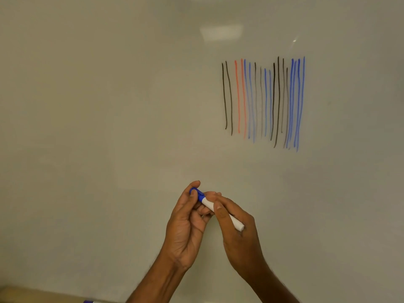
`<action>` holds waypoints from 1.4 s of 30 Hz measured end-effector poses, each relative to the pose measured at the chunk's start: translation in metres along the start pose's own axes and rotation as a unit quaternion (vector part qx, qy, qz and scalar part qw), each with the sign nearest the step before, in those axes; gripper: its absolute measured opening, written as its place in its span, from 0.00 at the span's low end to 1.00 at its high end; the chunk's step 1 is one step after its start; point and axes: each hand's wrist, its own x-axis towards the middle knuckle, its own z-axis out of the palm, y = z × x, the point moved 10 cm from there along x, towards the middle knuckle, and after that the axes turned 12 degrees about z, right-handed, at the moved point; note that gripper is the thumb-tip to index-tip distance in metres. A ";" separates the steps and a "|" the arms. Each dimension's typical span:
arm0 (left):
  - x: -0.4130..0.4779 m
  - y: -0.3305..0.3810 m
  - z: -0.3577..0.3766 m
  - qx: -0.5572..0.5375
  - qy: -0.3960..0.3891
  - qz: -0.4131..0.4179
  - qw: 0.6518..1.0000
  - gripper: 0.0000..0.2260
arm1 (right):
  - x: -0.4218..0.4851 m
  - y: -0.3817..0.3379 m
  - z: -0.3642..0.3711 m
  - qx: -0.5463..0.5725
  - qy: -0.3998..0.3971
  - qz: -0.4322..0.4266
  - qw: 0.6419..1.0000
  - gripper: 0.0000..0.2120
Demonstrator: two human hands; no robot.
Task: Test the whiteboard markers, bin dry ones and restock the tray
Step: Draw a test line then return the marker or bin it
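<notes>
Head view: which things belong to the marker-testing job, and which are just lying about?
Job:
blue-capped white plastic marker, cap end gripped by left hand, barrel by right hand
glossy white whiteboard
black, red and blue vertical test strokes

Lying about:
tan ledge, bottom left
small blue-ended object at bottom edge, too cropped to identify

White plastic whiteboard marker (pixel 208 204), blue cap (pixel 197 194) on. It was held tilted in front of the glossy white whiteboard (pixel 109 106), cap end up-left, butt end down-right. Left hand (pixel 185 226) pinched the cap; right hand (pixel 238 232) gripped the barrel. Upper right of the board carried a block of vertical test strokes (pixel 262 101): black, red and blue, a few faint grey, close-set and uneven in length.
</notes>
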 end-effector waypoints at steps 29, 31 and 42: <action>-0.086 0.082 -0.263 0.599 0.116 0.107 0.785 0.22 | -0.063 0.178 0.124 -0.335 -0.082 -0.030 0.938 0.11; -0.104 0.089 -0.288 0.712 0.078 0.115 0.688 0.26 | -0.076 0.196 0.138 -0.355 -0.090 -0.051 0.929 0.11; -0.224 0.112 -0.435 0.907 0.052 -0.021 0.416 0.27 | -0.176 0.301 0.228 -0.404 -0.170 -0.080 0.895 0.11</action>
